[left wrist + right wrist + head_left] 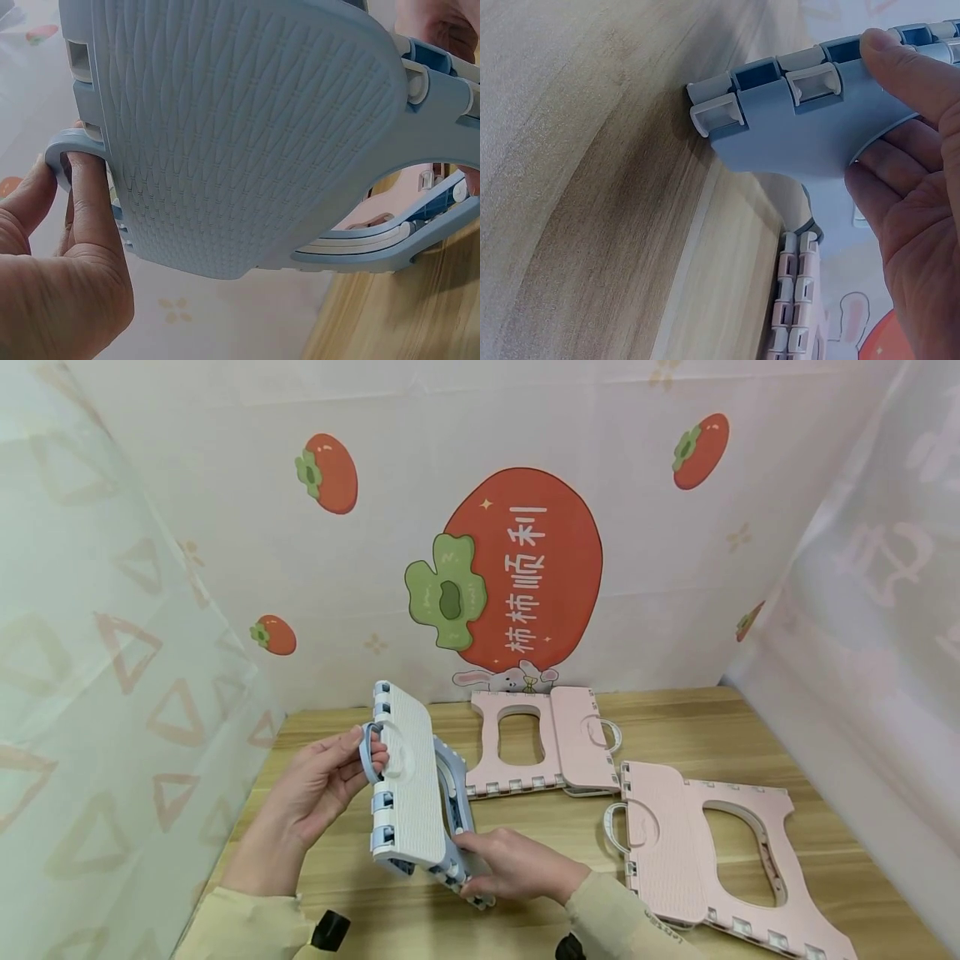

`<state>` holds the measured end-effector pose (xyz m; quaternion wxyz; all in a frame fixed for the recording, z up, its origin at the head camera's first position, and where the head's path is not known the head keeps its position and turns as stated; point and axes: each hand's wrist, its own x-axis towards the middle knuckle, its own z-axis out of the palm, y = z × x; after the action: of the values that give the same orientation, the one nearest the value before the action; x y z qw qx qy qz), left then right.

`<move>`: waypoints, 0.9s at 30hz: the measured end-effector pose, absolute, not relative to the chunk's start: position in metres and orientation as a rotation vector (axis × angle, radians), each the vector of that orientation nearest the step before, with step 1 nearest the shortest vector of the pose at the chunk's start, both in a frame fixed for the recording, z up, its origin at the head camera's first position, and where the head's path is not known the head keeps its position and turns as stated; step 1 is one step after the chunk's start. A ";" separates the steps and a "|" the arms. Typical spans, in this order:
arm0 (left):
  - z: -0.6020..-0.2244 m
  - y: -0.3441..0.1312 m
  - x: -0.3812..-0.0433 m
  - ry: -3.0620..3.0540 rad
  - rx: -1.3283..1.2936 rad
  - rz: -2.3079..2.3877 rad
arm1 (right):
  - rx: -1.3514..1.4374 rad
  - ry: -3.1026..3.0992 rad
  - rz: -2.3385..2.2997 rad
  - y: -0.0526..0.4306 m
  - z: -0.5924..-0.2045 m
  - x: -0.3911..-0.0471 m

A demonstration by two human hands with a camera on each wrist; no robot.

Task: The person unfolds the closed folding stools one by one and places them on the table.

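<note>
A blue-and-white folding step stool (412,768) is held tilted above the wooden table, its ridged white seat panel facing right in the head view. My left hand (330,781) holds the blue carry handle (368,753) at the stool's left edge, fingers hooked through the loop and thumb outside it. Lower down, my right hand (513,864) grips the stool's leg panel by its hinged edge. In the right wrist view the thumb lies over the hinges (810,82) and the fingers curl behind the blue panel. A woven-pattern blue underside (247,127) fills the left wrist view.
Two pink folding stools lie folded flat on the wooden table (345,902): one pink stool (585,739) at the back, another pink stool (667,852) at the right. A patterned cloth backdrop (630,643) rises behind the table, with cloth walls on both sides.
</note>
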<state>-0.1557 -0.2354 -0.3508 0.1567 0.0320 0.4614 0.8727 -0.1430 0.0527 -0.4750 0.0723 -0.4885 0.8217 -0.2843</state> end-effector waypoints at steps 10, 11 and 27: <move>-0.347 -0.229 -0.159 1.365 0.066 2.493 | -1.440 2.455 -0.891 0.053 -0.477 -0.145; -0.347 -0.229 -0.159 1.372 0.064 2.492 | -1.437 2.454 -0.891 0.053 -0.477 -0.145; -0.342 -0.219 -0.163 1.442 0.001 2.473 | -1.454 2.419 -0.963 0.053 -0.480 -0.149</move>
<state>-0.1629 -0.2188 -0.3425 0.1388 0.0004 0.4989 0.8555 -0.1488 0.0530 -0.4799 0.0797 -0.4859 0.8087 -0.3218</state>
